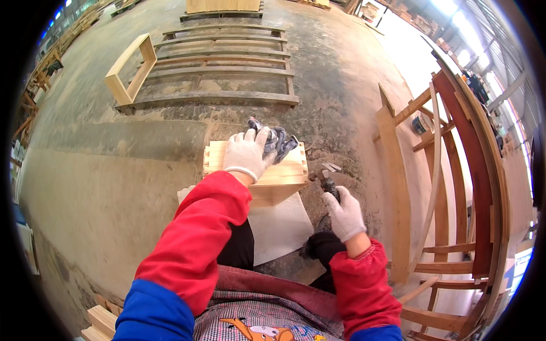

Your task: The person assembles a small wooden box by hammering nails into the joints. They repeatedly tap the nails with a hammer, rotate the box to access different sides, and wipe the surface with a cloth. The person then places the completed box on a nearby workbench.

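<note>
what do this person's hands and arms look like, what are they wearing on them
The left hand and the right hand each wear a pale, off-white glove. The left sleeve and the right sleeve are bright red along the forearm, turning to a blue section farther up. No printed marking can be made out on either sleeve.

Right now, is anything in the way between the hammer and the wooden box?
Nothing I can see blocks the gap from the hammer in the right hand to the right end of the wooden box. Over its top, though, the left hand and a dark crumpled cloth cover part.
</note>
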The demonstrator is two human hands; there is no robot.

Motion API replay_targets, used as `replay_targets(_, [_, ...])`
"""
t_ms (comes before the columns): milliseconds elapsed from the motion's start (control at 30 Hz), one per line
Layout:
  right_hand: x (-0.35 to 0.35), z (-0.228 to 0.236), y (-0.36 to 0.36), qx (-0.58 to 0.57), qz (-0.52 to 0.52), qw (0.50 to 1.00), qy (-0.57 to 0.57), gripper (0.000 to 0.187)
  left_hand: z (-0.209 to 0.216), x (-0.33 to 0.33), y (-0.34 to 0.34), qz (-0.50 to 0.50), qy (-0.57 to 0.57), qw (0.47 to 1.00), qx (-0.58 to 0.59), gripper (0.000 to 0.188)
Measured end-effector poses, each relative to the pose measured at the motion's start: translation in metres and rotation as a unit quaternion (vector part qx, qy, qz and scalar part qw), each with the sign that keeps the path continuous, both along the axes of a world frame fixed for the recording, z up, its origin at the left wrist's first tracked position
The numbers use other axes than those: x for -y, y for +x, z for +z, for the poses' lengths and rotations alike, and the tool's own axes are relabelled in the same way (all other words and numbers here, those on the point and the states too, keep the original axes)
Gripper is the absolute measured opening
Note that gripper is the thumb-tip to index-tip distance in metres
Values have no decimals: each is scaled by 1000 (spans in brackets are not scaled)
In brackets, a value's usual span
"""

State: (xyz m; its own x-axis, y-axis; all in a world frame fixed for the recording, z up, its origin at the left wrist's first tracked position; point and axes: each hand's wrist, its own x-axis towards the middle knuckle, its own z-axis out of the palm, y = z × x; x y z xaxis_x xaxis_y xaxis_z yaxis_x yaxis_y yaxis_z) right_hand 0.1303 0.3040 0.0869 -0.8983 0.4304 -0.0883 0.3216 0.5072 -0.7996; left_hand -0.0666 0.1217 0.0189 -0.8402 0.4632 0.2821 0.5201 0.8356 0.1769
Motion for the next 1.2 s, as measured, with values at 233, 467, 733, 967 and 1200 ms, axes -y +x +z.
replay_targets(233, [-4, -8, 3, -157, -29, 971, -177, 27, -2, 1, 0, -1, -4, 1000, 8, 66])
replay_targets(467, [-16, -6, -4, -36, 14, 998, 43, 34, -4, 1, 3, -3, -3, 1000, -7, 66])
replay_targets(733, [0, 1, -23, 3, 19, 1000, 16, 31, -1, 0, 0, -1, 4, 1000, -3, 64])
replay_targets(967, [-6, 0, -17, -204, -54, 973, -93, 26, -3, 0, 2, -5, 11, 1000, -10, 62])
replay_targets(1200, [-10, -2, -23, -3, -11, 996, 88, 34, -5, -1, 0, -7, -2, 1000, -12, 62])
